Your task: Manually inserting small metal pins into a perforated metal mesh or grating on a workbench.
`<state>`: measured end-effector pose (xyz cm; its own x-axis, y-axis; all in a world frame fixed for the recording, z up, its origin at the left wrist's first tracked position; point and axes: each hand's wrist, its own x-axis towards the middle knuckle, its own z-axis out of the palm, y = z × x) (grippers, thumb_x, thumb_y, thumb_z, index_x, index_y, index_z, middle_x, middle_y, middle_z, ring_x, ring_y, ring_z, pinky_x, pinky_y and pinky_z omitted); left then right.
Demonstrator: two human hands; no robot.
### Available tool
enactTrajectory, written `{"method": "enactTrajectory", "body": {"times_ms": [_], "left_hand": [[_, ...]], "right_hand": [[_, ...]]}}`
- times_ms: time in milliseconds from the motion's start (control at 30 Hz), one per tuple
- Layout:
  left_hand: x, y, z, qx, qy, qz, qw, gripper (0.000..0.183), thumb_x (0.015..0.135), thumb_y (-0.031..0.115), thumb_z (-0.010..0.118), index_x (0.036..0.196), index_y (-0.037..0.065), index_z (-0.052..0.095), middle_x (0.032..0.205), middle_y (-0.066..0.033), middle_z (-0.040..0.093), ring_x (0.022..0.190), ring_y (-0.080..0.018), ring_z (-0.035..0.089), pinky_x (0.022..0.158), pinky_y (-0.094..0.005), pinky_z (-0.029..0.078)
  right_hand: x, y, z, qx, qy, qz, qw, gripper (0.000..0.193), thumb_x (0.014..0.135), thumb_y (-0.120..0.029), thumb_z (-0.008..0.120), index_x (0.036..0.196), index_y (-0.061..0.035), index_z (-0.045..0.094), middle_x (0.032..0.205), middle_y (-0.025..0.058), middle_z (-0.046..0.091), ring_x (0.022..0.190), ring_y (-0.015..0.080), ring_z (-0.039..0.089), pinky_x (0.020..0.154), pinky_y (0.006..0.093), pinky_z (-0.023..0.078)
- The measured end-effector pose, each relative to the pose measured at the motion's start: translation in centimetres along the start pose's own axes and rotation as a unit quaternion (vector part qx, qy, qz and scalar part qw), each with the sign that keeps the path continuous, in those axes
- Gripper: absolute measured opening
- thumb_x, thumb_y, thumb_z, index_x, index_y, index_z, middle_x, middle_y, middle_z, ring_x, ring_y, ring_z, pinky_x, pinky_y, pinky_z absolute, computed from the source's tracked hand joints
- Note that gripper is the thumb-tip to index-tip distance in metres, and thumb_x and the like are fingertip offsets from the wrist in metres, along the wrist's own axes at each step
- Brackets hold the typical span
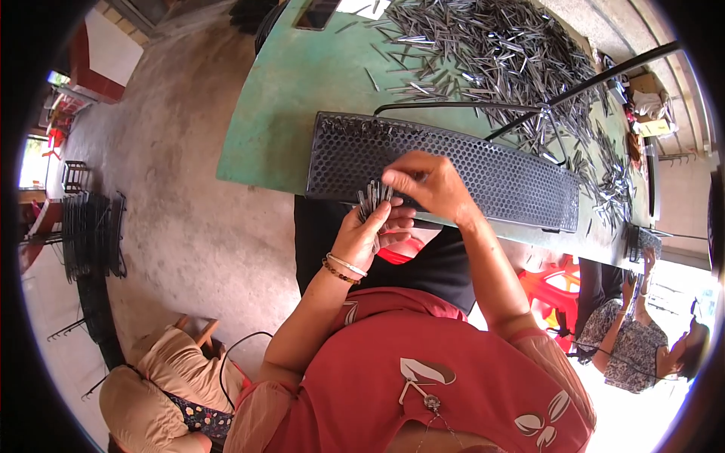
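My left hand [362, 232] is closed around a bunch of thin dark strips [371, 196], whose ends stick up above the thumb. Right beside their upper ends is my right hand [436, 186], with its thumb and fingers drawn together in a pinch. Whatever lies between those fingertips is too small to make out. Just beyond both hands, a long black panel [483, 177] full of round holes rests along the near edge of the green table [264, 128]. Several small dark pieces stand in its holes along the far left edge.
A large heap of loose dark strips [498, 53] covers the far part of the table. Black metal bars [604, 75] rise over the panel's far side. A red plastic stool [555, 291] and a co-worker [630, 340] are at the right. Another person [162, 385] sits lower left.
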<state>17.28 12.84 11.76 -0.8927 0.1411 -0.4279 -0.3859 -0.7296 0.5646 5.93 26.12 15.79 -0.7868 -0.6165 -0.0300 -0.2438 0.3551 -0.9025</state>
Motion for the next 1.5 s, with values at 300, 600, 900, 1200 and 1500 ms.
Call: {"method": "enactTrajectory", "body": {"times_ms": [300, 600, 900, 1200, 1500], "left_hand": [[0.7, -1.0, 0.0, 0.010, 0.007, -0.004, 1.000, 0.034, 0.094, 0.026, 0.051, 0.116, -0.001, 0.053, 0.101, -0.0136, 0.064, 0.087, -0.0188, 0.064, 0.076, -0.0317, 0.054], [0.5, -0.8, 0.2, 0.025, 0.012, -0.039, 0.999, 0.034, 0.095, 0.025, 0.048, 0.118, -0.001, 0.052, 0.103, -0.0142, 0.064, 0.091, -0.0186, 0.063, 0.076, -0.0319, 0.054], [0.2, -0.9, -0.1, -0.002, -0.009, -0.072, 0.997, 0.030, 0.095, 0.025, 0.048, 0.113, 0.002, 0.054, 0.099, -0.0120, 0.065, 0.089, -0.0179, 0.064, 0.075, -0.0326, 0.054], [0.5, -0.9, 0.0, -0.029, -0.028, -0.096, 0.995, 0.028, 0.095, 0.024, 0.048, 0.112, 0.003, 0.055, 0.099, -0.0106, 0.065, 0.088, -0.0165, 0.064, 0.074, -0.0314, 0.054], [0.7, -1.2, -0.2, -0.037, -0.030, -0.100, 0.994, 0.029, 0.095, 0.023, 0.048, 0.113, 0.002, 0.055, 0.099, -0.0118, 0.065, 0.088, -0.0176, 0.065, 0.074, -0.0312, 0.055]], "right_hand": [[-1.6, 1.1, 0.4, 0.141, 0.024, 0.126, 0.982, 0.023, 0.081, -0.019, 0.069, 0.087, 0.0033, 0.068, 0.076, 0.0098, 0.067, 0.068, 0.0123, 0.061, 0.061, 0.0273, 0.049], [3.0, 1.2, -3.2, -0.145, 0.194, -0.152, 0.958, 0.018, 0.079, -0.016, 0.070, 0.087, 0.0004, 0.068, 0.082, 0.0109, 0.068, 0.074, 0.0198, 0.063, 0.067, 0.0300, 0.048], [4.2, 2.8, -3.1, -0.150, 0.183, -0.145, 0.961, 0.018, 0.080, -0.017, 0.068, 0.088, -0.0004, 0.068, 0.087, 0.0113, 0.068, 0.079, 0.0251, 0.065, 0.071, 0.0316, 0.050], [4.0, 2.7, -3.0, -0.180, 0.191, -0.171, 0.950, 0.017, 0.080, -0.015, 0.068, 0.089, -0.0010, 0.068, 0.087, 0.0112, 0.068, 0.078, 0.0235, 0.065, 0.070, 0.0313, 0.050], [4.1, 3.1, -3.1, -0.152, 0.206, -0.178, 0.950, 0.017, 0.079, -0.016, 0.068, 0.088, -0.0018, 0.067, 0.086, 0.0115, 0.067, 0.081, 0.0281, 0.063, 0.074, 0.0351, 0.049]]}}
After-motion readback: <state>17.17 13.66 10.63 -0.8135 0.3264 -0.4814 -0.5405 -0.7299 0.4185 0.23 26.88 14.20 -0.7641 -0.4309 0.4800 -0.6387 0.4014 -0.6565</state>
